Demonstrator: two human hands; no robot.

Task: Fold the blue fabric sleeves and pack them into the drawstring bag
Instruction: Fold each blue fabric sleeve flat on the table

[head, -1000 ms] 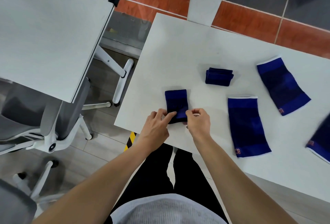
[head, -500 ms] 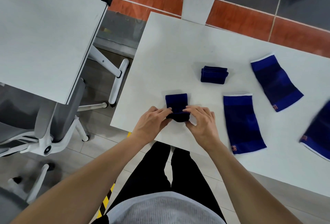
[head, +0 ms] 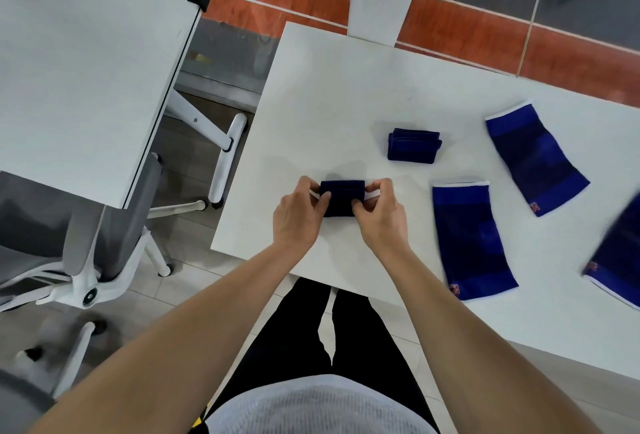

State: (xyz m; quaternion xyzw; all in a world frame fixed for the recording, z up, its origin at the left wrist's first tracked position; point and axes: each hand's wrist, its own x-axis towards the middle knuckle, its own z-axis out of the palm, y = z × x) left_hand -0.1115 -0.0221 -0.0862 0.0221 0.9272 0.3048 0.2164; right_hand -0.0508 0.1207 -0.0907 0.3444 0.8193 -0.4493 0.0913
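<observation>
A second white desk point(head: 79, 63) is filling the upper left, with a grey office chair point(head: 69, 243) sitting below it on the tiled floor. On the white table point(head: 329, 94), near its front left corner, the left hand point(head: 298, 214) is pinching the left end of a folded sleeve point(head: 341, 196) between thumb and curled fingers, and the right hand point(head: 379, 214) is gripping the right end the same way, so the small dark blue bundle is sitting between the 2 hands on the tabletop. Just beyond and to the right, a finished folded stack point(head: 414, 144) is lying apart from the hands. Further right, 2 sleeves are lying flat and unfolded: the near flat sleeve point(head: 471, 239) beside the right wrist and the far flat sleeve point(head: 535, 158) tilted behind it. At the right edge a blurred blue piece point(head: 620, 257) is showing, probably 1 more sleeve, cut off by the frame.
</observation>
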